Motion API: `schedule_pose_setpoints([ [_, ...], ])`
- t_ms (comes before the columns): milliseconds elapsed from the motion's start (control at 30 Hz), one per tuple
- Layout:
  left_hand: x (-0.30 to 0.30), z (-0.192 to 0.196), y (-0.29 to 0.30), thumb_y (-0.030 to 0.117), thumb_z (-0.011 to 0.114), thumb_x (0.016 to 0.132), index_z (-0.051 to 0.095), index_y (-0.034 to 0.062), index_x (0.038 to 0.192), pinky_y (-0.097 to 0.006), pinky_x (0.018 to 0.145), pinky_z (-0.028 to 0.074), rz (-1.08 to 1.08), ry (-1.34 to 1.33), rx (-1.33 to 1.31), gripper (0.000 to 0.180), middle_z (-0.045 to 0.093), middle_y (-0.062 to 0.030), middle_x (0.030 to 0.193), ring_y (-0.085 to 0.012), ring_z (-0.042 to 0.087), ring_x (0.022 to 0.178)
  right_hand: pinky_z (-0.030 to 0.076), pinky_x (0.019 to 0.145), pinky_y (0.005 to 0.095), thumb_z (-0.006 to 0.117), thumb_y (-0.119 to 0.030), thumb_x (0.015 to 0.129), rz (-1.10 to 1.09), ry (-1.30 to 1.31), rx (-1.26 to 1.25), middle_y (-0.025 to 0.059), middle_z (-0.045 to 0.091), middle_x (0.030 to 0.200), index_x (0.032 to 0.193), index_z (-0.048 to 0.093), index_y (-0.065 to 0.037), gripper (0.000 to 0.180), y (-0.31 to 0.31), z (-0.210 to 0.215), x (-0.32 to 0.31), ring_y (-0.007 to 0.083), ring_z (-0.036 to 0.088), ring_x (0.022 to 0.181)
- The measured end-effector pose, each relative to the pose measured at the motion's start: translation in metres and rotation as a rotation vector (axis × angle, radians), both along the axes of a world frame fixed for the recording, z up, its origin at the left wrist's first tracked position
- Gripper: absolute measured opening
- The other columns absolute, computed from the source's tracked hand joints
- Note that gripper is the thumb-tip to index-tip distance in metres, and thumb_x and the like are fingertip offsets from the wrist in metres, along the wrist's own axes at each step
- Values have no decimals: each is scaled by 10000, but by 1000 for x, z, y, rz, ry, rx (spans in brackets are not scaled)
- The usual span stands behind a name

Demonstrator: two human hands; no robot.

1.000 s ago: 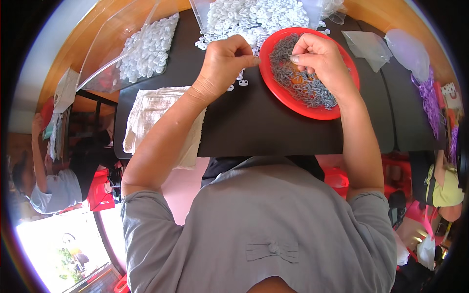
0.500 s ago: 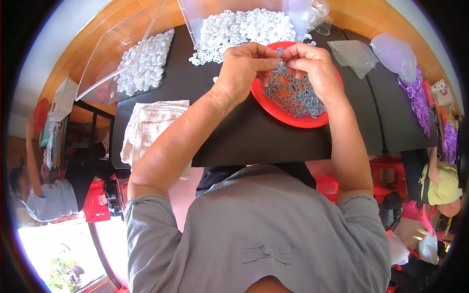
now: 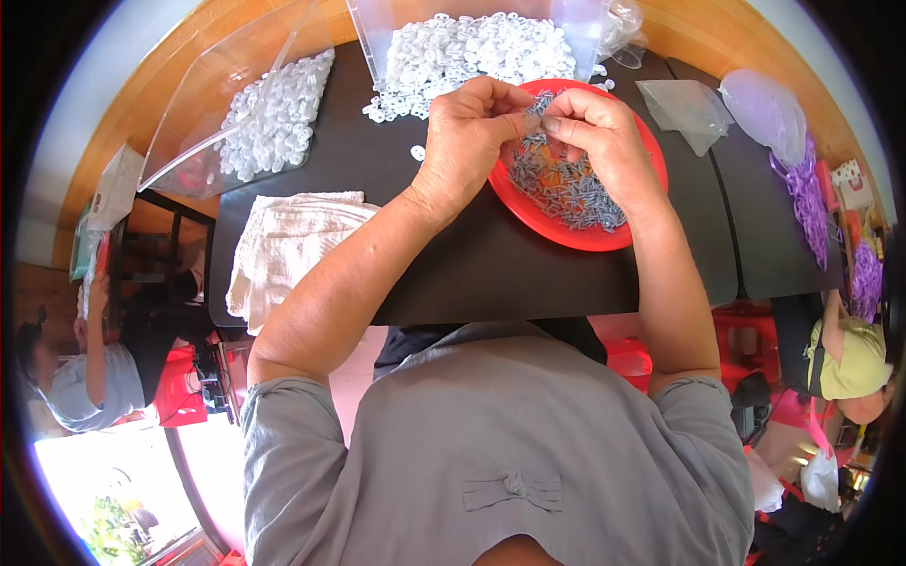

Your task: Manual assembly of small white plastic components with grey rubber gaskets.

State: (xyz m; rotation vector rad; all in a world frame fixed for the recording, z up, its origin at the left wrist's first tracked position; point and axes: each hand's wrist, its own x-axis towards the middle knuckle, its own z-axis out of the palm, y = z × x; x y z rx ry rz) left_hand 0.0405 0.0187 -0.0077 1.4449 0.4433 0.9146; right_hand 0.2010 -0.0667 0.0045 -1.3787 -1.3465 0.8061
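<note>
My left hand (image 3: 464, 137) and my right hand (image 3: 609, 141) meet over a round red plate (image 3: 559, 236). Thumbs and forefingers are pinched close together, nearly tip to tip. Whatever lies between them is too small and too covered to make out. Small grey slender pieces, like screws or pins, (image 3: 590, 203) are heaped in the plate under my fingers. Beyond my left hand spreads a heap of small white plastic pieces (image 3: 477, 52), partly inside a clear plastic box (image 3: 368, 38). One loose white piece (image 3: 417, 152) lies beside my left wrist.
A second white heap (image 3: 274, 118) spills from a tilted clear bin (image 3: 170, 174) at far left. A folded pale cloth (image 3: 293, 245) lies by my left forearm. Plastic bags (image 3: 687, 108) and purple strands (image 3: 810, 208) are at right. Other people (image 3: 85, 377) work on both sides.
My hands stay pinched over the plate with only a slight shift. A whitish bit that showed at the fingertips is now hidden. The person at left has lowered an arm.
</note>
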Motion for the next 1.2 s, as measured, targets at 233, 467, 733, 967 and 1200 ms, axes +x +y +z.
schedule_pose_setpoints([
  [233,-3,0,-10,56,676,868,639,-27,912,-234,535,463,20,29,-203,101,628,-42,738,-102,561,611,413,639,235,572,-160,901,-100,74,57,-2,592,768,870,614,-36,134,-1,-3,-13,77,537,694],
  [467,-2,-2,-19,72,641,905,601,-34,892,-250,458,459,19,-103,-369,114,604,-53,698,-117,554,553,433,640,230,579,-168,914,-181,115,117,1,595,779,884,618,-25,151,0,-11,-27,77,563,726],
  [733,-6,-4,-11,100,613,930,614,-31,928,-272,549,475,-6,-43,-314,131,616,-73,762,-153,585,631,442,630,224,601,-62,892,-163,136,156,16,638,866,959,657,-19,97,1,-8,-18,76,578,738],
  [967,-8,-5,-7,120,621,926,619,-32,906,-283,506,466,-62,10,-358,153,605,-77,747,-157,569,590,456,653,227,584,-12,879,-95,56,127,36,661,915,1012,674,-4,160,-2,2,-1,96,596,775],
  [1200,-8,-5,-6,124,631,918,624,-34,898,-273,484,462,-58,14,-345,159,604,-75,737,-154,572,582,461,656,234,575,-9,881,-48,25,118,41,668,930,1003,685,3,165,-3,4,-2,98,598,787],
])
